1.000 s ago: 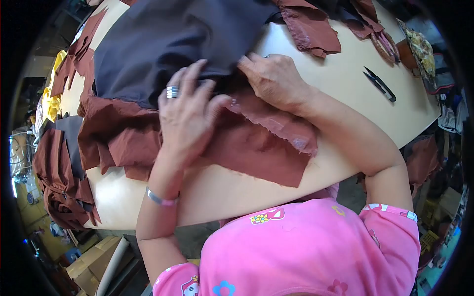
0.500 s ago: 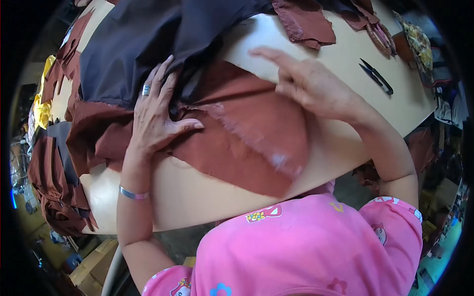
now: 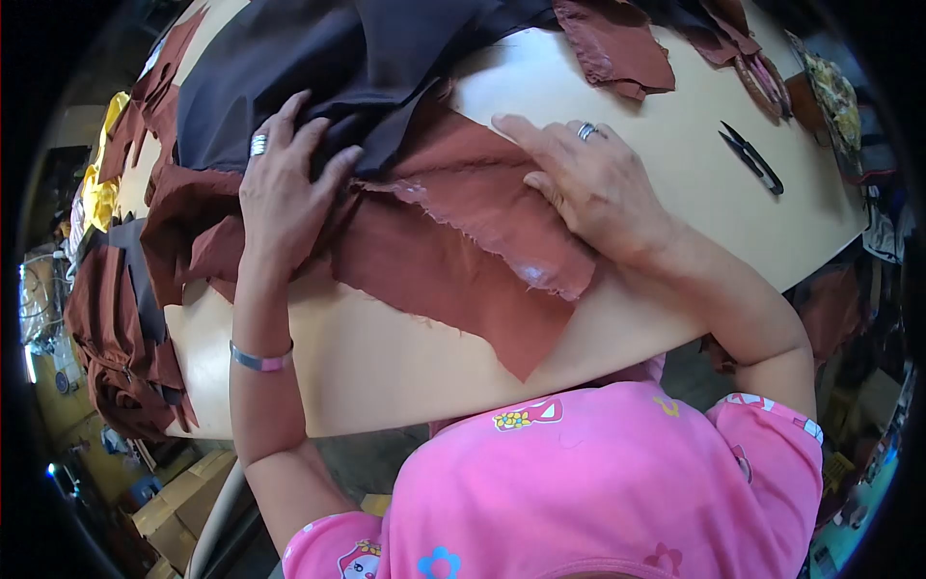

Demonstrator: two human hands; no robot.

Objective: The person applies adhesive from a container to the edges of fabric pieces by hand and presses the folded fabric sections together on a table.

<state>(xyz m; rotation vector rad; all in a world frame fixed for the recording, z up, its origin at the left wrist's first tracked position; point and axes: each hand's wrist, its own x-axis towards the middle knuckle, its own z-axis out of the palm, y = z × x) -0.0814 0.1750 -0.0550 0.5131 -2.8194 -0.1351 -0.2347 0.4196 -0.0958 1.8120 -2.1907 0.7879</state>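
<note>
Dark fabric (image 3: pixel 289 68) is joined to or lies against reddish-brown fabric (image 3: pixel 453 261) with frayed edges, spread toward the table's near edge. My left hand (image 3: pixel 285 188), a ring on one finger, rests with fingers apart where the dark and brown cloth meet. At the right edge of the brown cloth is my right hand (image 3: pixel 598 183), also ringed. Its index finger is stretched out and its thumb is apart, touching the cloth; nothing is seen gripped in it. Whether the fabric's underside is sewn is hidden.
Black thread snips (image 3: pixel 751 157) lie on the pale table (image 3: pixel 386 386) at the right. Brown scraps (image 3: pixel 617 48) are at the top. More brown and dark cloth (image 3: pixel 116 318) hangs over the left edge. Yellow cloth (image 3: pixel 103 183) sits at far left.
My left hand has moved left across the cloth. My right hand let go of the dark fabric's edge and shifted right and down. The brown cloth lies more uncovered.
</note>
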